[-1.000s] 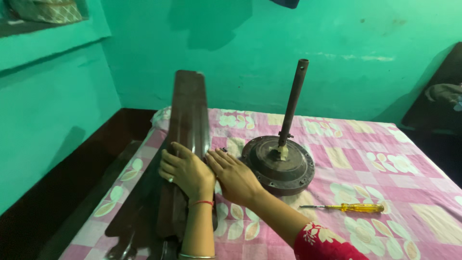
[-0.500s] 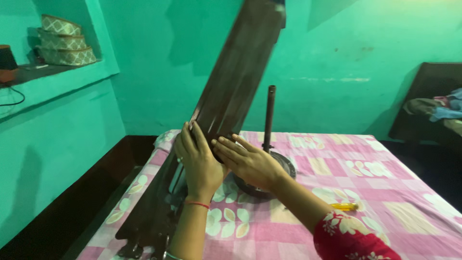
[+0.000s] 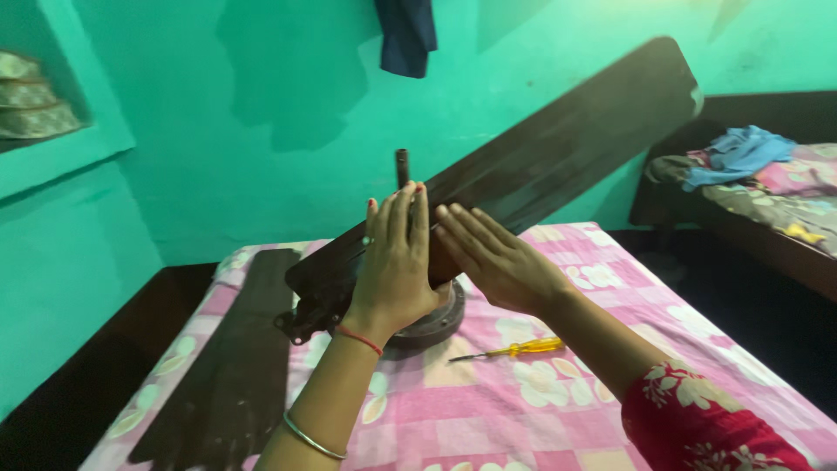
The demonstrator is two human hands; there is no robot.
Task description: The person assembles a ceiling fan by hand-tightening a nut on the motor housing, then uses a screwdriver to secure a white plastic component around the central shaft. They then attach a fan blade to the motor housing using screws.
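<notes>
— Fan blade [image 3: 558, 157], the long dark one: where do you have it?

— Tilted up over the bed [image 3: 558, 410], its far end high toward the green wall, its near end low by the fan motor [image 3: 432, 323]. My left hand [image 3: 392, 262] lies flat against the near part, fingers straight and close together. My right hand [image 3: 501, 257] presses on it just beside, fingers spread out. Neither hand wraps round it, so I am pushing more than gripping.

— What worries you?

— It looks long and top-heavy. With only flat palms on it, I think it could slide or swing sideways and drop onto the motor's upright rod [image 3: 402, 170].

— Anything else close?

— A second blade [image 3: 231, 366] lies on the bed to my left, and a yellow screwdriver [image 3: 510, 350] lies near the motor. A falling blade could knock either.
</notes>
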